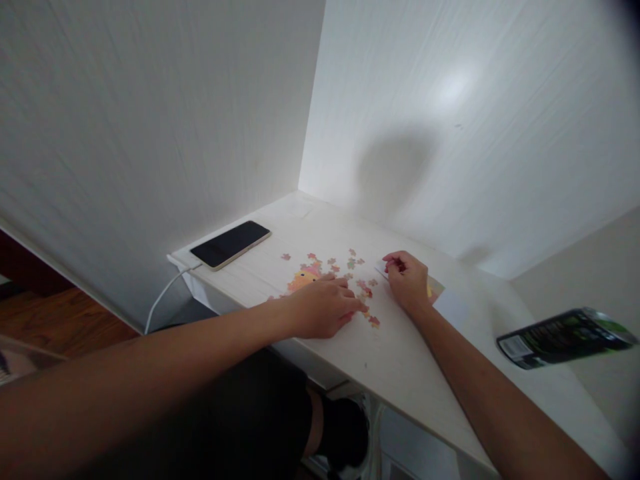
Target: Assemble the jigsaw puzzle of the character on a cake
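Small jigsaw puzzle pieces (351, 262) in red, orange and green lie loose on the white tabletop (400, 373). Among them is a joined part of the puzzle (301, 279), showing a yellow figure with a pink top. My left hand (327, 307) rests palm down over its right side and nearby pieces, fingers stretched out. To the right, my right hand (407, 280) sits on the table with its fingers curled in a pinch; whatever they hold, if anything, I cannot make out. Partly under that hand lies a printed picture sheet (436, 289) with a white part.
A phone (231, 244) lies at the left table edge, with a white cable (165, 291) hanging off it. A dark green-and-black can (563, 338) stands on the right. White walls (240, 100) close in the back and left. My leg is below the front edge.
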Demonstrator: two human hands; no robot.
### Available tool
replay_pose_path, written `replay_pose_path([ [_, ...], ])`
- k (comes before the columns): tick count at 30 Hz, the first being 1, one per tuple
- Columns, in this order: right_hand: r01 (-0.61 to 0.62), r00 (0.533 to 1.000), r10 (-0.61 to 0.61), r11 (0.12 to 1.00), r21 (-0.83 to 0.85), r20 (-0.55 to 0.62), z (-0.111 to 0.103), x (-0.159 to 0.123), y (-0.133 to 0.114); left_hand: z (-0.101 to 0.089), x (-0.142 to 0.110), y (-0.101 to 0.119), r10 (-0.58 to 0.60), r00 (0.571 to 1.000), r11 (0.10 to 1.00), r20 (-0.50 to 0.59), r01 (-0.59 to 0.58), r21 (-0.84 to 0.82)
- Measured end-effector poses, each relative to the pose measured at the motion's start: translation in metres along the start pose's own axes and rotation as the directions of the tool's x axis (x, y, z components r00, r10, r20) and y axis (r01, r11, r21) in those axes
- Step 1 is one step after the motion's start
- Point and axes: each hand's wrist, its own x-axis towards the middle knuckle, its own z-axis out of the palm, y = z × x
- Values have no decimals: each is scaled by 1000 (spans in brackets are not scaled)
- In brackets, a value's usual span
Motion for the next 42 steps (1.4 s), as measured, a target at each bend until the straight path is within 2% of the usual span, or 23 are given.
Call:
replay_pose_path([
  [7, 7, 1000, -7, 1000, -9, 6, 1, 1, 1, -8, -1, -2, -66, 995, 987, 77, 77, -141],
  [16, -11, 1000, 11, 1000, -10, 9, 1, 1, 2, -14, -6, 3, -46, 991, 958, 123, 79, -275],
  [29, -32, 999, 32, 999, -13, 39, 0, 1, 2, -17, -10, 3, -52, 982, 958, 179, 100, -270],
  [31, -31, 999, 32, 999, -13, 43, 0, 1, 2, -23, -11, 1, -50, 981, 959, 187, 99, -266],
  [34, -31, 998, 32, 999, -14, 47, 0, 1, 1, -42, -16, -7, -67, 986, 957, 154, 107, -271],
  [38, -33, 998, 34, 999, -18, 53, 0, 1, 1, -69, -29, -22, -171, 972, 935, 159, 211, -284],
  [42, -40, 998, 41, 999, -15, 58, 1, 2, 2, -72, -39, -25, -196, 961, 925, 194, 247, -289],
])
